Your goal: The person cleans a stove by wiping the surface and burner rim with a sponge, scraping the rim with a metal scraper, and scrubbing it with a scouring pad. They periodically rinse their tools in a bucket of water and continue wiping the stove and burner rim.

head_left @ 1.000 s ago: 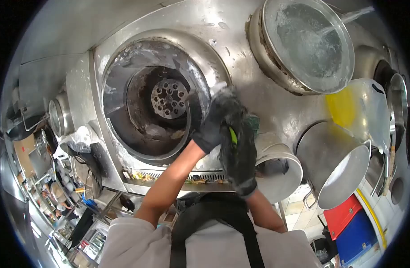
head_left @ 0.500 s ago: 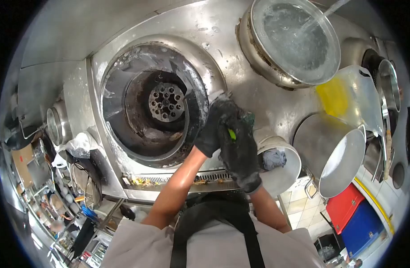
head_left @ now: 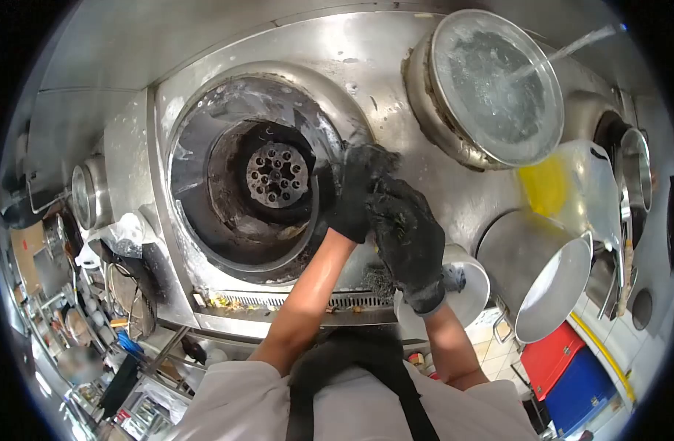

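Observation:
Both hands wear black gloves and meet over the steel counter, at the right rim of the round stove well. My left hand is closed, its fingers curled beside that rim. My right hand presses against it with bent fingers, overlapping the left fingers. What lies between the gloves is hidden; I cannot tell what either hand holds. A dark wiry clump shows just under the right glove. Inside the stove well is a round burner plate with several holes.
A metal pot at the upper right brims with water under a running stream. To the right stand a white bucket with a grey cloth in it, a large steel pot and a clear container. Food scraps lie along the front drain.
My right hand has turned over and slid slightly down and right; the bright green bit seen on it is hidden now. The gloves still touch. The whole view has shifted a little.

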{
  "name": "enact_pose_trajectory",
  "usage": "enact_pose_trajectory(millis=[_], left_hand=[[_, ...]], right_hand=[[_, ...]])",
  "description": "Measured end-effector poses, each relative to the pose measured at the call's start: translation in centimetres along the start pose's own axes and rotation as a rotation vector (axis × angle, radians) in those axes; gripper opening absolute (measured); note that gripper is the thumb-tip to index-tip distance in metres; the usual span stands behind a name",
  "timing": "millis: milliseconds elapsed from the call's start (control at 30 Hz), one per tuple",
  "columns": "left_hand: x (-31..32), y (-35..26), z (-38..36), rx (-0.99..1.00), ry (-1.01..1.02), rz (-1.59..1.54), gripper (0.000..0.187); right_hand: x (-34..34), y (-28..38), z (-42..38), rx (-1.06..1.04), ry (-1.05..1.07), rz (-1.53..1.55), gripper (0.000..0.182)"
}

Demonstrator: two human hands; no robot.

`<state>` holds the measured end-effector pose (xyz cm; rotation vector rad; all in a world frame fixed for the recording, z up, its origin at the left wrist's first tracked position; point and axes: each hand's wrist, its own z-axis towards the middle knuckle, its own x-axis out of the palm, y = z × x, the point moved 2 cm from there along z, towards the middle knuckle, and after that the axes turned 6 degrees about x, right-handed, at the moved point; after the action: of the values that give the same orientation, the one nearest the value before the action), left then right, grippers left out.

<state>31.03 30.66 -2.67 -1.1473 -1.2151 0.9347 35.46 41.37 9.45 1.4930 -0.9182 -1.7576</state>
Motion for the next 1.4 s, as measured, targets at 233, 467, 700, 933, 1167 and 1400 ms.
enact_pose_trajectory(millis=[233, 467, 700, 933, 1167, 1400], left_hand=[[-1.1, -4.3, 2.8, 0.134, 0.54, 0.562, 0.043], [0.2, -0.9, 8.6, 0.4, 0.113, 0.711, 0.036], [-1.1, 3.6, 9.4, -0.148, -0.064, -0.177, 0.035], [-2.9, -2.9, 13.1, 0.255, 0.071, 0.574, 0.029], [-2.0, -3.7, 13.4, 0.7, -0.082, 0.798, 0.027], [-3.3, -5.5, 13.6, 0.651, -0.044, 0.633, 0.025]], right_hand=[[0.8, -1.0, 3.9, 0.136, 0.065, 0.134, 0.016], [0.8, -3.9, 12.0, -0.014, 0.27, 0.097, 0.023], [2.1, -2.9, 12.7, -0.495, 0.002, -0.194, 0.024], [2.7, -3.5, 15.4, -0.661, 0.136, -0.278, 0.022], [1.8, 0.3, 16.1, 0.372, 0.473, 0.506, 0.021], [3.1, 2.1, 16.9, -0.163, 0.322, 0.263, 0.02]])
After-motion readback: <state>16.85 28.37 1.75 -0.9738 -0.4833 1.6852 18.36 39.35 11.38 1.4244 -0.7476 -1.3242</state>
